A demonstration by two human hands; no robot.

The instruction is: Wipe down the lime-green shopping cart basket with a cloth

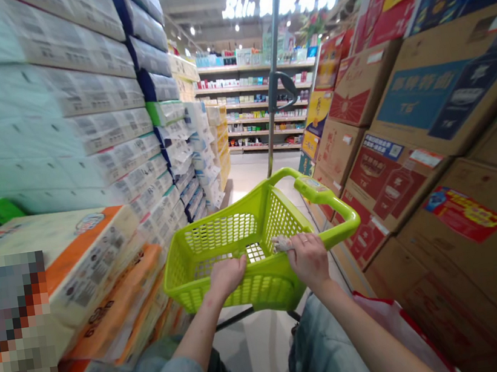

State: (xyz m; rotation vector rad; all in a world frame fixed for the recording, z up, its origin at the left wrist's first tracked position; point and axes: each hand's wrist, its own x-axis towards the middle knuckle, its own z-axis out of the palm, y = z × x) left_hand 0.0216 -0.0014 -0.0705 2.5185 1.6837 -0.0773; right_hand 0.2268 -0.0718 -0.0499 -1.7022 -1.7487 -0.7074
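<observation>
A lime-green shopping cart with a perforated basket stands turned sideways in front of me. My left hand is closed over the basket's near rim, thumb toward the inside. Farther right along that rim, close to where the handle joins, my right hand is closed on the cart. A crumpled pale scrap, perhaps tissue, pokes out beside its fingers. The curved green handle rises to the right. Through the basket's openings the floor shows.
Stacked tissue packs form a wall on the left, with lower orange-and-cream packs nearby. Cardboard cartons line the right side. A grey pole rises behind the cart. Stocked shelves cross the aisle's far end. A red-edged white bag hangs low right.
</observation>
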